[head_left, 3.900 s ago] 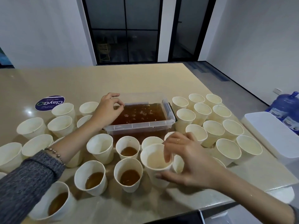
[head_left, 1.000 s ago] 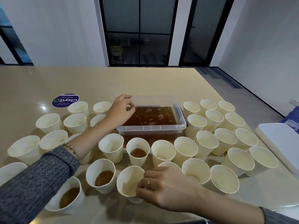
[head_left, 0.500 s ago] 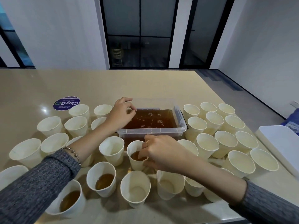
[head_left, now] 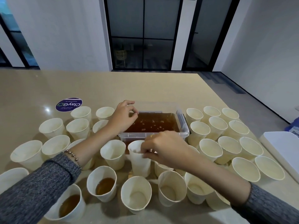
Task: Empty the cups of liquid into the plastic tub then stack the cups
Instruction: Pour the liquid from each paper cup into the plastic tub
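Your right hand (head_left: pixel 163 149) pinches a cup (head_left: pixel 139 159) by its rim at the tub's (head_left: pixel 153 135) six-o'clock edge; your left hand (head_left: pixel 123 117) grips its nine-o'clock corner.

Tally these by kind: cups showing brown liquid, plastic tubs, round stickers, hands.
Cups showing brown liquid: 2
Plastic tub: 1
Round sticker: 1
Hands: 2, left hand and right hand
Total: 6
The held cup in the right hand hides its contents, so it is not counted.
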### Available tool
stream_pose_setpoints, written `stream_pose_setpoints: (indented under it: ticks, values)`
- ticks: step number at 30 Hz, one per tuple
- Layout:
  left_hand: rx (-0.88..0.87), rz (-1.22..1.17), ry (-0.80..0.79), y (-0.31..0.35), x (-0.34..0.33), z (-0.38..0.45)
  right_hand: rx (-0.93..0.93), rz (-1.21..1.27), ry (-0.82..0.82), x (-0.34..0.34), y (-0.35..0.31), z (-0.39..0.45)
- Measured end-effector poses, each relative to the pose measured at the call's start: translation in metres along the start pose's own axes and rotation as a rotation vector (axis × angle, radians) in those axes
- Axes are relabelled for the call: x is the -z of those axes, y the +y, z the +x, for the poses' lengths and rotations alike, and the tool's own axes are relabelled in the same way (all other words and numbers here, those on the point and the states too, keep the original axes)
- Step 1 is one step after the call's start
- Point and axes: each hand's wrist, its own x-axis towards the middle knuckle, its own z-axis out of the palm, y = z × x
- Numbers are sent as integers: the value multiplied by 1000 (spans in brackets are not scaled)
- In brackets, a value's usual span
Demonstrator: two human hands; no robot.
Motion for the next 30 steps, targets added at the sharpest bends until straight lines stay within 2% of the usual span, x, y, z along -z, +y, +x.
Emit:
stream_pose_setpoints:
  ticks: [2, 8, 12, 18, 24, 27, 30]
  values:
    - [-4, 3, 0, 0, 0, 0, -54, 94, 8, 10, 6, 2]
    - [3, -16, -3, 0, 0, 0, -194, 590, 6, 36, 26, 9]
    - [8, -45, -20, 0, 1, 0, -320, 682, 87, 42, 39, 10]
    - [21, -6, 0, 1, 0, -1, -682, 991, 257, 33, 60, 14]
    - [11, 2, -26, 2, 2, 1, -963, 1613, 301, 21, 73, 14]
    - [10, -4, -13, 1, 1, 0, -1024, 2032, 293, 22, 79, 13]
    - [16, 4, 7, 2, 0, -1, -1030, 2241, 276, 24, 84, 12]
